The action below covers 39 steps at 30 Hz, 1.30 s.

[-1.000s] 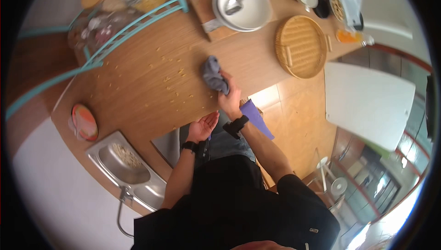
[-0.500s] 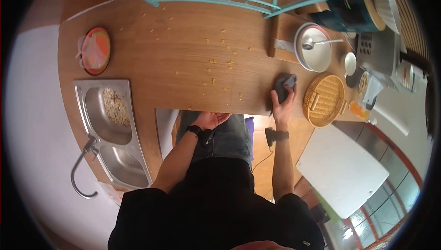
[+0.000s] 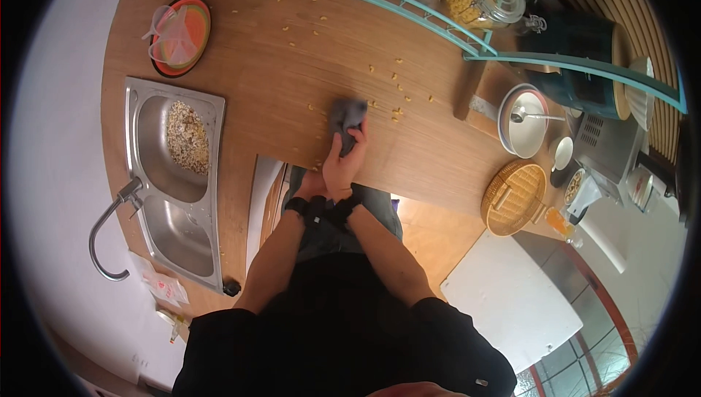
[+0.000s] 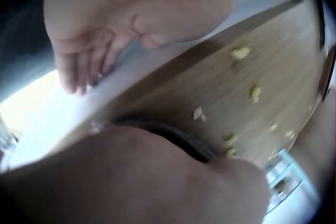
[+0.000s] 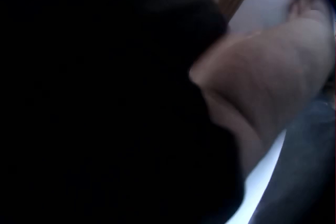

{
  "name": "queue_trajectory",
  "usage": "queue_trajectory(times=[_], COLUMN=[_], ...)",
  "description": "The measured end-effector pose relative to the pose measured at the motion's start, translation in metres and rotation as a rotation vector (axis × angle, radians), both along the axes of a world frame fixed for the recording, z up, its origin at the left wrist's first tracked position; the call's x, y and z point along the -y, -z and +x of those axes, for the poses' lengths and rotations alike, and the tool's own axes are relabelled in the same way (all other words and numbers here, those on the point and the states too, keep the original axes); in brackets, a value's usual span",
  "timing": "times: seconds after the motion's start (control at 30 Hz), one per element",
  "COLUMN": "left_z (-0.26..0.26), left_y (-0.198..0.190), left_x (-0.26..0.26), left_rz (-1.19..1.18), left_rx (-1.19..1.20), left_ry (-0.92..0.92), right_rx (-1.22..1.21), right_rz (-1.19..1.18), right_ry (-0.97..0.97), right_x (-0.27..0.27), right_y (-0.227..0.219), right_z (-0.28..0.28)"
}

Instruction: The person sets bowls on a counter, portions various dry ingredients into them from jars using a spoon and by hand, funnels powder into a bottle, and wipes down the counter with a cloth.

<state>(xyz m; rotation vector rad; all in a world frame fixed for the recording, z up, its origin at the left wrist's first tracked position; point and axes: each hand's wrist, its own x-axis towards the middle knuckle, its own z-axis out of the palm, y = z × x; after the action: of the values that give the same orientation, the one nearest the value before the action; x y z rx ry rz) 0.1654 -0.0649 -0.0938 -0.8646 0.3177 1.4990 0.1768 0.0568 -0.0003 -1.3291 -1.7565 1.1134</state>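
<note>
My right hand (image 3: 345, 169) grips a bunched grey cloth (image 3: 346, 121) on the wooden counter (image 3: 263, 83), close to its front edge. Small curved pasta pieces (image 3: 397, 114) lie scattered about the cloth and farther back. Just below the counter edge, my left hand (image 4: 139, 6) is held with the palm up and fingers loosely extended; in the head view the right hand partly covers it. The left wrist view shows several pasta pieces (image 4: 255, 94) near the edge, with the cloth's dark rim (image 4: 178, 139) beside the right hand. Blur and a dark shape fill most of the right wrist view.
To the left is a steel sink (image 3: 217, 178) with oat-like flakes (image 3: 188, 138) in one basin. A red-rimmed plate (image 3: 197, 16) stands behind it. A turquoise rack (image 3: 409, 14) with jars lines the back; a bowl (image 3: 527, 138) and a wicker basket (image 3: 504, 216) stand right.
The right hand swept the cloth right toward the basket, then came back left to the edge above the left hand. The left hand stayed below the edge. The head view turned.
</note>
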Motion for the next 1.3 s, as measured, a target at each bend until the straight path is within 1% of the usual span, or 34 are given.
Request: queue_trajectory(times=[0.07,0.13,0.17,0.2,0.23,0.27,0.3,0.37,0.4,0.43,0.5,0.53,0.57,0.63,0.73,0.77,0.8,0.83,0.87,0.9,0.93,0.97,1.0,1.03,1.07,1.1,1.13,1.17,1.2,1.23,1.27,1.3], left_z=[-0.018,-0.031,-0.038,-0.044,-0.048,-0.048,-0.047,-0.046,-0.047,-0.048,-0.044,-0.041,-0.039,-0.038,-0.047,-0.045,-0.044,-0.042,-0.046,-0.05,-0.055,-0.053,-0.044,-0.037,-0.04,-0.048,-0.053,-0.052,-0.049,-0.048,-0.048,-0.047], left_y=[-0.01,-0.024,-0.033,-0.042,-0.047,-0.045,-0.042,-0.047,-0.053,-0.058,-0.053,-0.05,-0.049,-0.049,-0.061,-0.057,-0.053,-0.05,-0.068,-0.084,-0.097,-0.074,-0.033,-0.009,-0.027,-0.064,-0.084,-0.081,-0.076,-0.071,-0.067,-0.064], left_x=[0.0,0.006,0.007,0.01,0.012,0.015,0.02,0.021,0.018,0.017,0.025,0.027,0.027,0.026,0.031,0.039,0.047,0.056,0.051,0.043,0.039,0.05,0.067,0.079,0.072,0.053,0.042,0.042,0.044,0.044,0.043,0.043], left_rz=[-0.074,-0.15,-0.144,-0.193,-0.244,-0.24,-0.257,-0.275,-0.291,-0.307,-0.309,-0.306,-0.305,-0.541,-0.507,-0.513,-0.453,-0.394,-0.404,-0.43,-0.454,-0.458,0.014,0.494,0.497,0.019,-0.45,-0.438,-0.471,-0.506,-0.499,-0.513], left_rx=[-0.079,-0.148,-0.147,-0.194,-0.24,-0.235,-0.24,-0.244,-0.22,-0.196,-0.225,-0.252,-0.252,-0.399,-0.333,-0.338,-0.299,-0.26,-0.263,-0.245,-0.226,-0.231,-0.237,-0.238,-0.24,-0.231,-0.206,-0.202,-0.268,-0.333,-0.326,-0.331], left_ry=[-0.058,-0.111,-0.119,-0.09,-0.063,-0.077,-0.088,-0.113,-0.074,-0.036,-0.083,-0.116,-0.127,-0.202,-0.285,-0.302,-0.339,-0.376,-0.391,-0.384,-0.376,-0.391,-0.539,-0.665,-0.678,-0.583,-0.466,-0.481,-0.551,-0.621,-0.636,-0.71], right_rx=[-0.114,-0.05,-0.074,0.037,0.023,0.082,0.083,0.285,0.358,0.351,0.239,0.243,0.248,0.213,0.088,0.039,0.027,-0.054,-0.132,-0.14,-0.147,-0.155,-0.156,-0.153,-0.084,-0.015,-0.022,0.031,0.083,0.104,0.125,0.124], right_rz=[-0.072,0.059,0.063,0.155,0.201,0.234,0.236,0.274,0.447,0.449,0.349,0.36,0.372,0.344,0.225,0.176,0.173,0.071,-0.035,-0.042,-0.091,-0.138,-0.141,-0.143,-0.054,0.04,0.086,0.19,0.294,0.371,0.446,0.455], right_ry=[-0.045,0.035,0.078,0.077,0.081,0.089,0.075,-0.107,-0.136,-0.151,-0.233,-0.299,-0.363,-0.48,-0.591,-0.62,-0.632,-0.657,-0.682,-0.697,-0.654,-0.612,-0.555,-0.498,-0.435,-0.373,-0.286,-0.231,-0.175,-0.169,-0.164,-0.178], right_x=[-0.01,-0.043,-0.066,-0.093,-0.119,-0.143,-0.162,-0.187,-0.188,-0.184,-0.162,-0.146,-0.126,-0.082,-0.018,0.0,0.016,0.031,0.041,0.046,0.049,0.05,0.041,0.021,-0.004,-0.033,-0.062,-0.093,-0.124,-0.158,-0.184,-0.199], right_y=[-0.01,-0.024,-0.031,-0.038,-0.039,-0.026,-0.019,-0.004,0.006,0.008,0.007,0.009,0.011,0.004,0.002,0.003,0.005,0.003,0.0,-0.001,-0.002,-0.004,-0.014,-0.028,-0.042,-0.051,-0.052,-0.049,-0.041,-0.023,-0.004,0.007], right_z=[-0.007,0.011,0.024,0.04,0.052,0.067,0.072,0.073,0.073,0.068,0.052,0.043,0.033,0.008,-0.017,-0.024,-0.032,-0.038,-0.041,-0.044,-0.049,-0.056,-0.06,-0.06,-0.059,-0.056,-0.052,-0.046,-0.038,-0.025,-0.015,-0.012])
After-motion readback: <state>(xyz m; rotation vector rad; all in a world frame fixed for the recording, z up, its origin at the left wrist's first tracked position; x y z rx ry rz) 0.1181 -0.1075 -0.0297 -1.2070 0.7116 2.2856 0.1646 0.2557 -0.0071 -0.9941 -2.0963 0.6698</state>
